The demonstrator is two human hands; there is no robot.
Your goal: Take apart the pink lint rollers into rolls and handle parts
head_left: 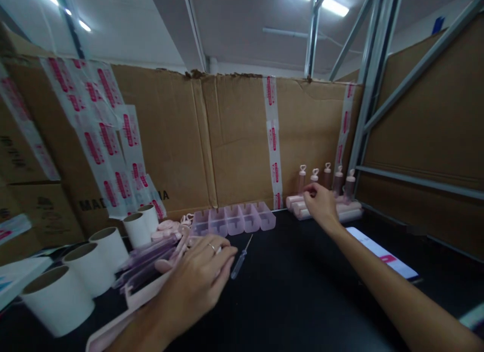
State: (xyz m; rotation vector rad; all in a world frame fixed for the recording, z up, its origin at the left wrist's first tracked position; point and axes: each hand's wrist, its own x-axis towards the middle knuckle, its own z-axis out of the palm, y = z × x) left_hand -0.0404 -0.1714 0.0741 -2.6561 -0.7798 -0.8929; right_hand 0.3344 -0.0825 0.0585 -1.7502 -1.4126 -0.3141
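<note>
With twelve o'clock pointing straight ahead of the wearer, the right hand (323, 206) is reaching out toward one o'clock, its fingertips drawing together beside the upright tubes (339, 183). Whether it is pinching something small, I cannot tell. Five of these tubes are standing in a cluster, each one carrying a pale pink cap with a heart-shaped loop on top, and pink cylinders (295, 201) are lying side by side around their lower ends.

The left hand (206, 274) is hovering nearer the wearer, toward eleven o'clock, with its fingers curling inward and a ring (212, 248) showing on one of them; I cannot tell whether it is grasping anything. A long pale pink part (109, 333) is lying partly under the left forearm, and a pile of purple translucent pieces (145, 258) is spreading just past the hand at its ten o'clock.

A small screwdriver (239, 265) is resting on the black desk (287, 291), just off the left fingertips, its tip pointing to one o'clock. Beyond it, at twelve, a purple compartment tray (234, 221) is sitting near the cardboard wall (242, 120). White rolls (60, 309) are standing from ten toward eleven o'clock, and a lit phone (378, 253) is lying at two.
</note>
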